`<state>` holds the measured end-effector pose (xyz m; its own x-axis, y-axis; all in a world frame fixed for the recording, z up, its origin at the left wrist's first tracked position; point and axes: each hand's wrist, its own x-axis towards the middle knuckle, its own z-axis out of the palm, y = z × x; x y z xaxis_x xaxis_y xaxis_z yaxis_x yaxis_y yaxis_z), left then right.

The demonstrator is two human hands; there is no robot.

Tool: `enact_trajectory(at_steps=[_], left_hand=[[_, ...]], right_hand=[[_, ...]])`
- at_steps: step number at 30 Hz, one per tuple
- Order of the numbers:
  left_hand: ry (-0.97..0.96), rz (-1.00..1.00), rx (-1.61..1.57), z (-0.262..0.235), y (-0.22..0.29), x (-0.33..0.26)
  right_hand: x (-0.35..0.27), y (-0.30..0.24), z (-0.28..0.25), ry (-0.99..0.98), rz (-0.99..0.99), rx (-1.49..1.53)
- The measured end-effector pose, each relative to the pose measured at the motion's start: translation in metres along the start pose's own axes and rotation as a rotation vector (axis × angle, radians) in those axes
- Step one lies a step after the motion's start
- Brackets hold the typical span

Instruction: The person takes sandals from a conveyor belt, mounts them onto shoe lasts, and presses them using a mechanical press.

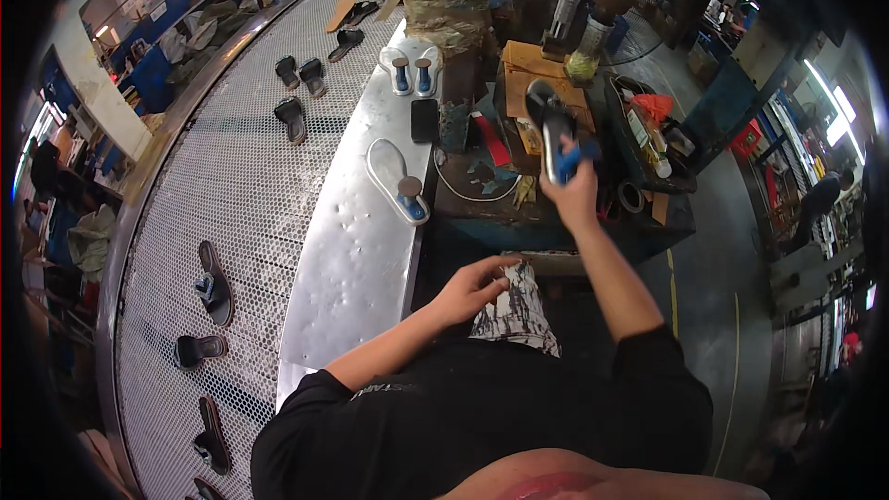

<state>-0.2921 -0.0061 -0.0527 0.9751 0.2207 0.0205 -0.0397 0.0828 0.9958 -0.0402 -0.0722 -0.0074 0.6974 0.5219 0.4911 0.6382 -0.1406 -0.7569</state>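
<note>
Two hands are working: the right hand (572, 187) is gripping a sandal (546, 120) above the bench's (482, 208) far edge, best kept steady, while the left hand (472, 287), fingers loosely curled, is resting on a rag (519, 315).

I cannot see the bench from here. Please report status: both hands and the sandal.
Right hand raised, fingers shut on black sandal and blue cloth. Left hand resting on stained rag. Nothing between hand and workbench.

A black sandal (548, 125) — sole showing, tilted upright — held aloft above the cluttered workbench (519, 194).
</note>
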Motion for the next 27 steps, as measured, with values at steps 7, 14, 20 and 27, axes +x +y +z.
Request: enact_trajectory(at_steps=[7, 14, 20, 27], left_hand=[[-0.296, 0.142, 0.134, 0.019, -0.013, 0.007], [-0.459, 0.274, 0.179, 0.035, 0.064, 0.015], [-0.447, 0.928, -0.116, 0.045, 0.144, -0.003], [-0.395, 1.275, -0.534, 0.048, 0.186, -0.038]], right_hand=[[0.077, 0.093, 0.012, 0.013, -0.057, -0.255], [0.077, 0.087, -0.027, -0.101, 0.036, -0.393], [0.082, 0.094, -0.057, -0.133, 0.004, -0.354], [0.080, 0.077, -0.097, 0.196, -0.023, -0.331]])
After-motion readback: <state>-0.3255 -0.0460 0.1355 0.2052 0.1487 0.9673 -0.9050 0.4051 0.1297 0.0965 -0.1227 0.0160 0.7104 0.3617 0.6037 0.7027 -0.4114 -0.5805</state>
